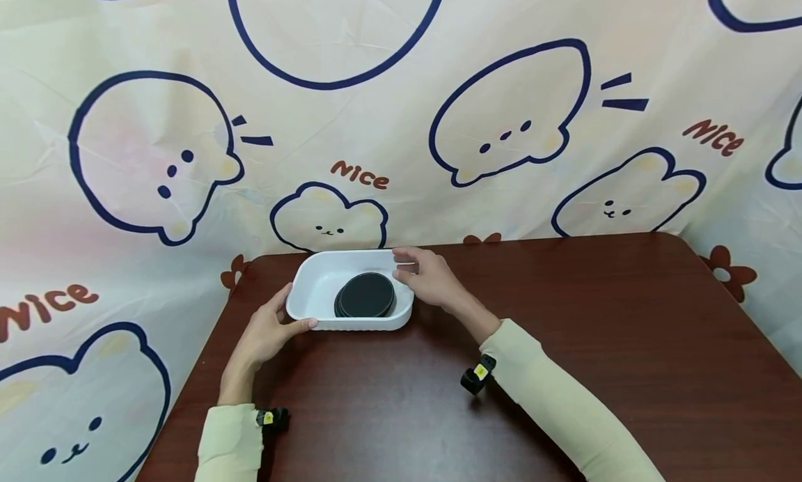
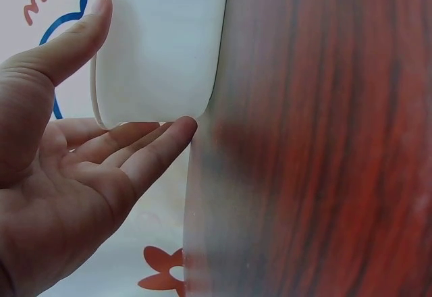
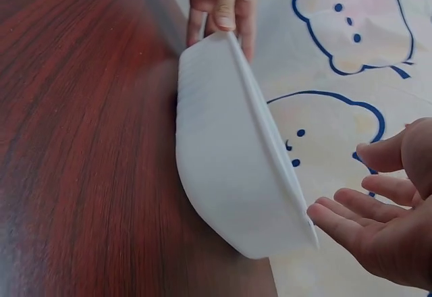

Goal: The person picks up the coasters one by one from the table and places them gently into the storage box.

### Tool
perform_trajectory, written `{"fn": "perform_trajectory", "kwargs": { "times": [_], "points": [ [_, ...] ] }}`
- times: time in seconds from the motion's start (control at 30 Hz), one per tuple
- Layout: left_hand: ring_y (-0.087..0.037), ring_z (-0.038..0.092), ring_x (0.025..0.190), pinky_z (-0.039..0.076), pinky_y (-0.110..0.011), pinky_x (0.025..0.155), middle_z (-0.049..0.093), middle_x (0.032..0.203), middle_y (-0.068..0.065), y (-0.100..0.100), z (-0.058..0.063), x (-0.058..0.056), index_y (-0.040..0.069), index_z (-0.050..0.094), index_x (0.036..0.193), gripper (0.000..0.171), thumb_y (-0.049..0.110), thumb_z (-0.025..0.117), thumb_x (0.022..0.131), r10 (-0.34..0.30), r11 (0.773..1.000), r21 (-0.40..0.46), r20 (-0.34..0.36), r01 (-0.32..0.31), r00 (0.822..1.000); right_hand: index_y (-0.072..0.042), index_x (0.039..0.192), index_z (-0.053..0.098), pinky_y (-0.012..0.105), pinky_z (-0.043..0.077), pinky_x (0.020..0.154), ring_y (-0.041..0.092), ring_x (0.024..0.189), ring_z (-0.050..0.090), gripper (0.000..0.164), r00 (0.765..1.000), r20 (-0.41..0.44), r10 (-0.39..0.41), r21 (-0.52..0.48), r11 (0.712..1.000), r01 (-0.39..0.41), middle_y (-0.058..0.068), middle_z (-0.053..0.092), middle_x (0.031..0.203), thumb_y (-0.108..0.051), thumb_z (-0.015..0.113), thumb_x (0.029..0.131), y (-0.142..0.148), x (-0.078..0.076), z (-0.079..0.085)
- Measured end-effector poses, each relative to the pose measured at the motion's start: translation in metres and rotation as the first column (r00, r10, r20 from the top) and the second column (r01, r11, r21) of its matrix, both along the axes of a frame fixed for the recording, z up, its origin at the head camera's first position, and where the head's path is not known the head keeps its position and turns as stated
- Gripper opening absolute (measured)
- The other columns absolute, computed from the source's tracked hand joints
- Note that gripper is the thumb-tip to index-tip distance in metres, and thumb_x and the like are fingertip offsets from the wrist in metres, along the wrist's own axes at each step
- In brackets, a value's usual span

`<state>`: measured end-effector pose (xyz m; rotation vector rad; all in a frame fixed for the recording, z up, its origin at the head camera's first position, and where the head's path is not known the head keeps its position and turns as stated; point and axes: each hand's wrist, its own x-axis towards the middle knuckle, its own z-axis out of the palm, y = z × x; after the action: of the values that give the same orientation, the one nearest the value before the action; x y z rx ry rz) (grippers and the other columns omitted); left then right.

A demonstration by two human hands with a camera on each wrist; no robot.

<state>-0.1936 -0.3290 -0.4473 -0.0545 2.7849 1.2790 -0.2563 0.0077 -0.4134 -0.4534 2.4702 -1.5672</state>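
Note:
A white plastic basin (image 1: 301, 302) with rounded corners stands at the far left part of the table. Inside it lies a black, round, flat-topped object (image 1: 367, 295), perhaps more than one stacked; its kind is not clear. At the basin's left end my left hand (image 1: 267, 332) holds the wall, thumb on the near rim and fingers against the outside, as the left wrist view shows the left hand (image 2: 88, 148). My right hand (image 1: 431, 278) is at the right end, fingers spread. The right wrist view has this hand (image 3: 385, 209) with fingertips at the rim; contact is hard to tell.
The dark red-brown wooden table (image 1: 564, 343) stretches to the right and toward me. Behind and beside it hangs a pale cloth (image 1: 401, 134) with printed cartoon shapes. A small black device (image 1: 273, 419) is strapped to the left wrist, and another device (image 1: 478, 374) to the right.

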Motion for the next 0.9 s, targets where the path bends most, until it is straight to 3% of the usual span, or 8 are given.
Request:
{"fn": "perform_trajectory", "kwargs": {
  "times": [0.33, 0.6, 0.73, 0.9],
  "points": [
    [-0.048, 0.052, 0.147, 0.049, -0.055, 0.114, 0.037, 0.171, -0.025, -0.001, 0.001, 0.0, 0.009, 0.017, 0.173, 0.111, 0.039, 0.087, 0.091, 0.005, 1.0, -0.004, 0.019, -0.005, 1.0, -0.009, 0.155, 0.056, 0.048, 0.055, 0.114, 0.033, 0.14, 0.063, 0.05, 0.997, 0.049, 0.055, -0.175, 0.984, -0.045, 0.014, 0.062, 0.154, -0.017, 0.067, 0.107, 0.03, 0.015, 0.007],
    [-0.046, 0.051, 0.149, 0.049, -0.057, 0.116, 0.036, 0.172, -0.024, -0.001, 0.002, -0.002, 0.009, 0.017, 0.173, 0.111, 0.036, 0.088, 0.091, -0.011, 1.0, 0.009, 0.008, 0.011, 1.0, 0.001, 0.156, 0.049, 0.056, 0.049, 0.116, 0.039, 0.143, 0.06, 0.052, 0.978, 0.15, 0.143, -0.388, 0.919, -0.075, 0.02, 0.058, 0.157, -0.006, 0.064, 0.107, 0.049, 0.023, 0.009],
    [-0.047, 0.05, 0.15, 0.048, -0.057, 0.117, 0.035, 0.172, -0.024, -0.001, 0.002, -0.002, 0.009, 0.016, 0.173, 0.111, 0.037, 0.087, 0.092, -0.016, 1.0, 0.007, 0.007, 0.016, 1.0, 0.002, 0.158, 0.047, 0.057, 0.049, 0.116, 0.043, 0.145, 0.057, 0.055, 0.975, 0.154, 0.162, -0.415, 0.906, -0.085, 0.024, 0.056, 0.158, -0.008, 0.065, 0.107, 0.059, 0.027, 0.009],
    [-0.049, 0.046, 0.152, 0.044, -0.061, 0.119, 0.034, 0.172, -0.025, -0.001, 0.004, -0.001, 0.01, 0.014, 0.173, 0.114, 0.043, 0.087, 0.091, -0.034, 0.999, -0.007, 0.013, 0.034, 0.999, 0.001, 0.158, 0.047, 0.051, 0.053, 0.113, 0.04, 0.144, 0.059, 0.056, 0.976, 0.151, 0.158, -0.395, 0.915, -0.087, 0.025, 0.055, 0.158, -0.012, 0.066, 0.107, 0.074, 0.032, 0.009]
  ]
}}
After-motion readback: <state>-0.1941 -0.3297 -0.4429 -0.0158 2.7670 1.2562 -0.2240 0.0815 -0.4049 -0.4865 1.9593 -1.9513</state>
